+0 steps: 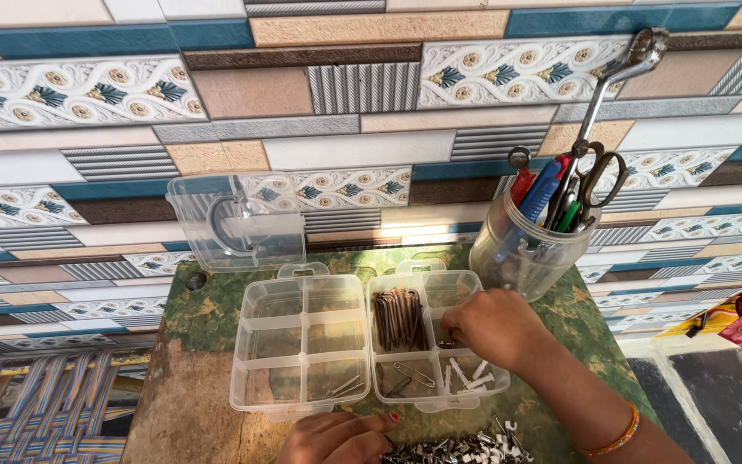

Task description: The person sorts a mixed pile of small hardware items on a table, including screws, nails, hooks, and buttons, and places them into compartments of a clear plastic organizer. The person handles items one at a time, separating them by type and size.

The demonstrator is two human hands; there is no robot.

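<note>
Head view: we note a wall of patterned tiles [371, 103] in blue, tan and grey behind a worn table [208, 318] with a green marbled top. Two clear compartment boxes stand side by side at its middle. The left box [301, 344] is nearly bare, with a few small metal pieces in its near right cell. The right box [435, 339] holds a bundle of brown nails [397, 320] upright in its far left cell, a safety pin [414, 375] in the near left cell and white cable clips [465, 376] in the near right, apparently sorted by kind.

The right hand [495, 326] reaches into the far right cell of the right box, fingers curled downward; we cannot tell whether they grip anything. The left hand [337, 436] rests at the near edge, fingers bent loosely beside a pile of mixed fasteners [453, 448], holding nothing we can see.

A detached clear lid [238, 222] leans against the wall, clear of the boxes. A plastic jar [526, 249] just beyond the right hand holds scissors [599, 180], pens and a wrench [620, 77], upright and within reach.
</note>
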